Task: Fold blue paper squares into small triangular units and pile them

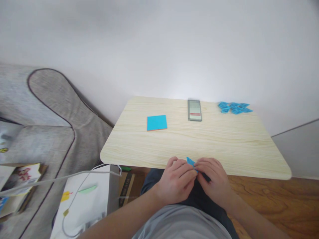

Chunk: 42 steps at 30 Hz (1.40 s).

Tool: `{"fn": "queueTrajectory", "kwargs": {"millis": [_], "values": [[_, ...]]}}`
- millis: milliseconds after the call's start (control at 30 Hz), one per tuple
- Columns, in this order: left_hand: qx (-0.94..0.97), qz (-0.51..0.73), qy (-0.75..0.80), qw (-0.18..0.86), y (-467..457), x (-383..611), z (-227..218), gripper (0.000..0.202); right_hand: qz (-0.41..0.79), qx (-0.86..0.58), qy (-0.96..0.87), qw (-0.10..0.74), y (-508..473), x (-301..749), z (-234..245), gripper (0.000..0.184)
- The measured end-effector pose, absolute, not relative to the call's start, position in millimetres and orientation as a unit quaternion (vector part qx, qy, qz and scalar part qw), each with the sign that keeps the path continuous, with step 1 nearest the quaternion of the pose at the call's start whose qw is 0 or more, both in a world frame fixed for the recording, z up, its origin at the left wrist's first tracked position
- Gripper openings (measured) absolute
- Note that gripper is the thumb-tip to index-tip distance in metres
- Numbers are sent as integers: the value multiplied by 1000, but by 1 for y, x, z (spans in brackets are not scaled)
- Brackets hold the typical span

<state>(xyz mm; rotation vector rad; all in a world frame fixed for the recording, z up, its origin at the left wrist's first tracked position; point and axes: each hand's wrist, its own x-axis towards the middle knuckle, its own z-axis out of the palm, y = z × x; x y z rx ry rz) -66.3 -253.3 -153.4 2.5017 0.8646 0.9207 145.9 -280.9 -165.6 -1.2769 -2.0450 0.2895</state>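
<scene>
There is one pale wood-grain bench (224, 146). On its far left part lies one square pad of blue paper (156, 122); its sheets cannot be counted. At the bench's far middle lies one dark rectangular phone (194, 110). At its far right corner sits one cluster of small blue folded paper pieces (235, 108), several, too small to number exactly. At the near edge, one more blue folded paper piece (190, 161) is pinched between two hands, one left hand (177, 179) and one right hand (214, 181). Left of the bench stand one grey fabric sofa (50, 132) and one white cable (82, 173).
</scene>
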Motion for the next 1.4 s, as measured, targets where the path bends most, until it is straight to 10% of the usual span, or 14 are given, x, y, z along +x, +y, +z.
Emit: {"fn": "queueTrajectory", "kwargs": {"millis": [167,1400], "values": [[862,308,339,217,-225,-75,-139,41,184,-468,-769,395,-258,155,-155,27],[732,387,383,410,-195,-65,-153,16,476,-498,-632,355,-219,168,-147,44]]}}
